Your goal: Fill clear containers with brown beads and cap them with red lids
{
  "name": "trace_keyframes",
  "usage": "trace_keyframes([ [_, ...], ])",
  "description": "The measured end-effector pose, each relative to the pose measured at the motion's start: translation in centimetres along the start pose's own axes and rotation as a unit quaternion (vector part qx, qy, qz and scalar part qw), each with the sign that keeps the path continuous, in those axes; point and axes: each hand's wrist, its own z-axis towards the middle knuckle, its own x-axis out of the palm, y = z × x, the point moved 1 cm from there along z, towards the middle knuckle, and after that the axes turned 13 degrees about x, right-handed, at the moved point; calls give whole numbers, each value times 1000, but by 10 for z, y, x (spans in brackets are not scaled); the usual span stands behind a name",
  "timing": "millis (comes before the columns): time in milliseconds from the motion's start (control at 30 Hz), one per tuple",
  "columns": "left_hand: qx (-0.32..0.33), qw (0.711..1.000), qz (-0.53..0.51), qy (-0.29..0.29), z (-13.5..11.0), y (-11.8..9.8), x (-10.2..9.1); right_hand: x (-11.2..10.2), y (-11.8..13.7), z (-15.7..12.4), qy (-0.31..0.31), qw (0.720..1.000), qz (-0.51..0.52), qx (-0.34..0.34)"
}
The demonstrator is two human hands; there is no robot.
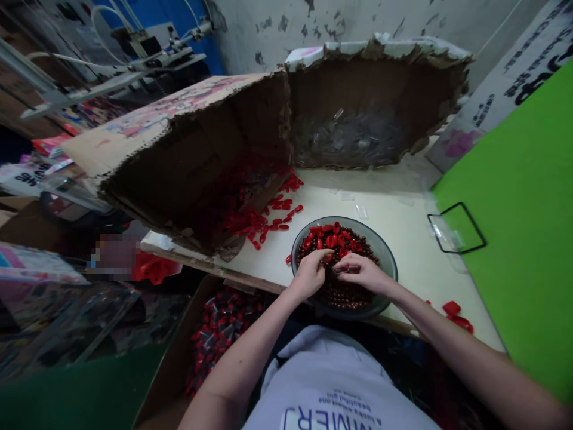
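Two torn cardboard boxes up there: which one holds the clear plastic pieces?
The right box, by the wall: clear pieces lie inside it, while the left box spills red pieces onto the table.

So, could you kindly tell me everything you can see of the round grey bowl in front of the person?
The round, shallow grey bowl looks like smoky glass, with a smooth rim, and sits level on a cream tabletop. It holds dark brown round beads, with glossy red oblong pieces heaped towards the far side. The person's left hand and right hand reach in over the rim, touching the contents.
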Motion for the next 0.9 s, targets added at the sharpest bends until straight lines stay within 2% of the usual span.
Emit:
trace_keyframes([
  [67, -16, 996, -91, 21, 0, -6, 2, -5, 4, -4, -14, 993, 114, 31],
  [133, -26, 984, -175, 33, 2, -13, 6, -10, 12, -8, -19, 985, 166, 43],
  [267, -53, 954, -293, -13, 11, -30, 8, -24, 33, -13, -21, 976, 213, 48],
  [367, -78, 927, -365, -39, 18, -46, 1, -36, 34, -14, -42, 968, 239, 60],
  [433, -85, 917, -387, -48, 23, -58, -6, -43, 24, -12, -91, 975, 193, 61],
  [500, -80, 915, -392, -52, 27, -70, -13, -46, 12, -10, -148, 983, 90, 53],
  [567, -70, 916, -391, -54, 31, -79, -18, -45, 0, -7, -171, 984, -12, 39],
  [767, -56, 917, -392, -51, 37, -93, -27, -31, -11, 4, -146, 968, -201, 36],
  [900, -47, 922, -381, -51, 37, -98, -29, -17, -16, 11, -100, 964, -244, 36],
])
